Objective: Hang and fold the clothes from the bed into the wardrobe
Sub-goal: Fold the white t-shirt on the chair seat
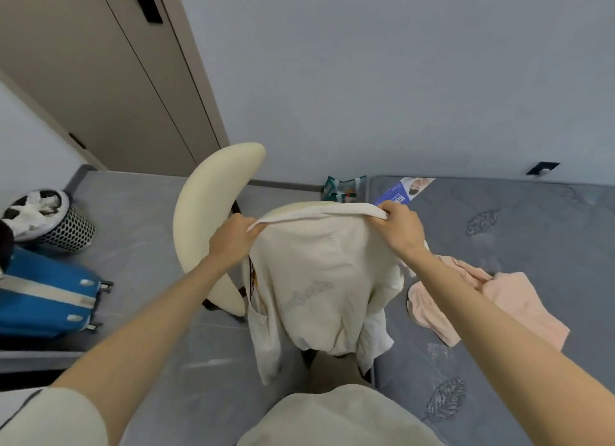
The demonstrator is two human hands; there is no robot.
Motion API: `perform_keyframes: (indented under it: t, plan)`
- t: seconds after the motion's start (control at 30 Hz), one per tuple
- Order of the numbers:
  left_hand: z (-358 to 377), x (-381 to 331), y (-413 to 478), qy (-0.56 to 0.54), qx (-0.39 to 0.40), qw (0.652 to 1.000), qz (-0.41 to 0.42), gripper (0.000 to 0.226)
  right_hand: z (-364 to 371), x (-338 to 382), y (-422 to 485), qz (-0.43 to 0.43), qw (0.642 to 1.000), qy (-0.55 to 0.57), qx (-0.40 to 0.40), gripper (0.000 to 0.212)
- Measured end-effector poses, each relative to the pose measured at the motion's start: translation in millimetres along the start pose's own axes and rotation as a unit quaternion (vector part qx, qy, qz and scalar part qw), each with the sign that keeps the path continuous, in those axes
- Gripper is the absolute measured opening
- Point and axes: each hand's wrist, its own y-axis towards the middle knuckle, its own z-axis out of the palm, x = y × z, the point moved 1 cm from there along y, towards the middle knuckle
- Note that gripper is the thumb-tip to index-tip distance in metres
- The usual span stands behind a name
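Cream-coloured fabric shirt (316,279) is held up by its top edge, gripped at either end by the left hand (233,237) and the right hand (399,226), beside a grey quilted mattress (532,232). A pale pink garment (506,299) is spread on that mattress. Well to the left, a perforated metal bin (71,229) is filled with crumpled white waste (36,206).

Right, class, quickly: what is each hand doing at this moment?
Left hand: grips the cream fabric shirt by its top edge.
Right hand: grips the same edge, further right.
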Motion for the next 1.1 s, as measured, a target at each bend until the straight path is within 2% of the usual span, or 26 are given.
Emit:
perform_keyframes:
  t: [0.1,0.27,0.43,0.57,0.67,0.77,0.87,0.97,1.1]
  plan:
    - [10,11,46,0.021,0.019,0.999,-0.044,0.044,27,-3,55,-0.036,0.999,-0.017,0.021,0.013]
    - [27,15,128,-0.091,0.039,0.986,-0.133,0.025,69,-4,142,-0.020,0.996,-0.082,0.042,0.029]
    - [52,23,198,-0.114,0.061,0.974,-0.184,0.030,93,-12,207,-0.011,0.989,-0.128,0.070,0.034]
    - [74,27,243,-0.129,0.082,0.965,-0.212,0.030,106,-22,242,-0.009,0.970,-0.226,0.086,0.025]
    - [100,33,270,-0.168,0.074,0.952,-0.245,0.034,120,-34,256,0.009,0.964,-0.245,0.098,0.026]
    - [121,32,281,-0.197,0.097,0.948,-0.229,0.031,139,-49,266,0.032,0.964,-0.241,0.112,0.029]
    - [142,46,280,-0.213,0.098,0.953,-0.191,0.042,163,-60,268,0.003,0.949,-0.278,0.149,0.031]
    - [165,74,260,-0.186,0.071,0.962,-0.187,0.049,186,-68,262,0.017,0.952,-0.233,0.197,0.029]
    - [200,115,212,-0.198,0.068,0.924,-0.320,0.051,235,-70,232,0.029,0.947,-0.116,0.298,0.030]
